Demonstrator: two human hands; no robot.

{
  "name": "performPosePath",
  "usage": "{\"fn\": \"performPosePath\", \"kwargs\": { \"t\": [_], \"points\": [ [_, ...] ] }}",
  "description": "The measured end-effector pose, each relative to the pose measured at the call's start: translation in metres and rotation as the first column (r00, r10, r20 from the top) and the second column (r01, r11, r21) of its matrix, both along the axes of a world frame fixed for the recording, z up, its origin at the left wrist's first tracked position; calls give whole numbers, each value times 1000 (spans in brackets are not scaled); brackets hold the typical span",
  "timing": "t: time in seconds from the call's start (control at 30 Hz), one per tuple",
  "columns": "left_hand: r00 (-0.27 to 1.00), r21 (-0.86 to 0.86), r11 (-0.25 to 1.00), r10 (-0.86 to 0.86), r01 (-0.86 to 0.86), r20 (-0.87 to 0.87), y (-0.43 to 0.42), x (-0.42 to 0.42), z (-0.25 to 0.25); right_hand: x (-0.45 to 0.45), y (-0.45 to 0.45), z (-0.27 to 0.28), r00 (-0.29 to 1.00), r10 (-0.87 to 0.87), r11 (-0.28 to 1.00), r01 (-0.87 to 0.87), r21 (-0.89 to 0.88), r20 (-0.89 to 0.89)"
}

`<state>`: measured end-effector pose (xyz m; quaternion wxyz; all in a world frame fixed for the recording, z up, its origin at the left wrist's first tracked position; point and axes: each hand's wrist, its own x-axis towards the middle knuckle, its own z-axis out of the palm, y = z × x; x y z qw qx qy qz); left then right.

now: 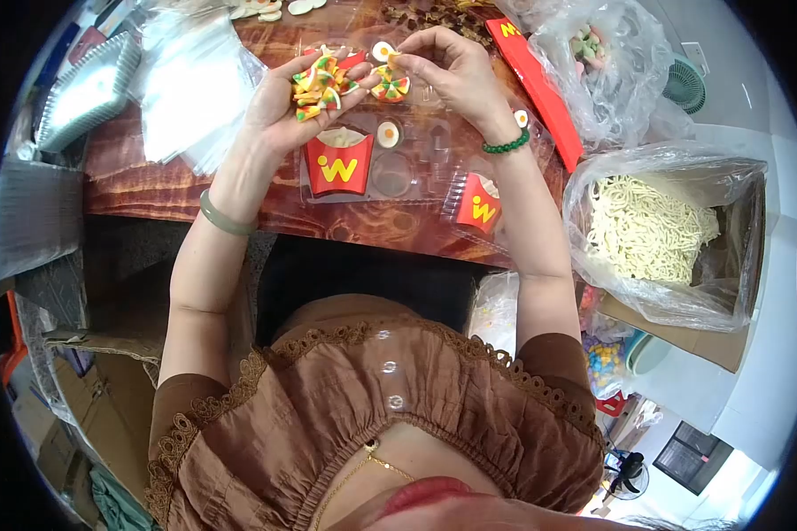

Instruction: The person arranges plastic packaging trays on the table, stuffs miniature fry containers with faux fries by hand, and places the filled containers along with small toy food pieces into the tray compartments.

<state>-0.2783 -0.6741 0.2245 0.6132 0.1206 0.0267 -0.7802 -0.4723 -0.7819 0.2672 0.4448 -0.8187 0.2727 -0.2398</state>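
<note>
My left hand is palm up, fingers curled around a heap of small wedge-shaped candies in yellow, orange, green and white. Thumb and fingertips of my right hand pinch what looks like one small yellow-orange candy slice, mostly hidden by the fingers. Just below those fingertips, several wedges form a round pizza shape in a clear plastic tray. Fried-egg candies lie near it. A red fries box with a yellow logo and pale sticks inside stands in the tray, below my left hand.
Another red fries box lies at the table's front edge. Red flat cartons and a plastic bag of candies are at right. A lined carton holds pale sticks. Clear bags and stacked trays are at left.
</note>
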Motion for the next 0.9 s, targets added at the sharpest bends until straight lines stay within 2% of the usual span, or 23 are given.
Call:
{"fn": "performPosePath", "kwargs": {
  "t": [0.07,0.1,0.17,0.37,0.5,0.57,0.6,0.67,0.7,0.77,0.83,0.9],
  "points": [
    [999,2,1000,13,-13,-34,3,7,-2,-6,-5,-8,989,-55,984,30,173,139],
    [999,-14,999,32,-32,-25,6,11,-1,-10,-11,-14,989,-55,984,30,173,139],
    [996,4,998,68,-68,-51,8,22,-12,-17,-22,-28,999,-38,965,27,-261,-35],
    [988,45,988,148,-146,-45,12,28,-20,-21,-28,-41,993,84,976,-99,-192,-87],
    [988,28,990,142,-140,-63,11,30,-24,-23,-28,-35,990,25,980,-52,-194,-136],
    [987,30,988,153,-152,-40,10,31,-23,-25,-34,-42,999,47,997,-48,-54,-17],
    [987,31,988,153,-152,-42,10,31,-24,-25,-34,-39,999,47,997,-48,-53,-19],
    [988,26,989,148,-147,-46,10,32,-25,-25,-34,-33,998,59,994,-60,94,14],
    [988,26,989,148,-147,-46,10,31,-25,-23,-31,-29,998,59,994,-60,95,14],
    [984,82,983,171,-167,-46,9,27,-23,-17,-24,-21,991,56,967,-85,239,124],
    [996,-13,996,93,-93,6,11,15,-5,-6,-16,-13,985,78,961,-116,252,157],
    [1000,-84,996,14,-15,-13,9,7,-4,7,-8,-4,972,135,951,-182,251,194]
  ]
}}
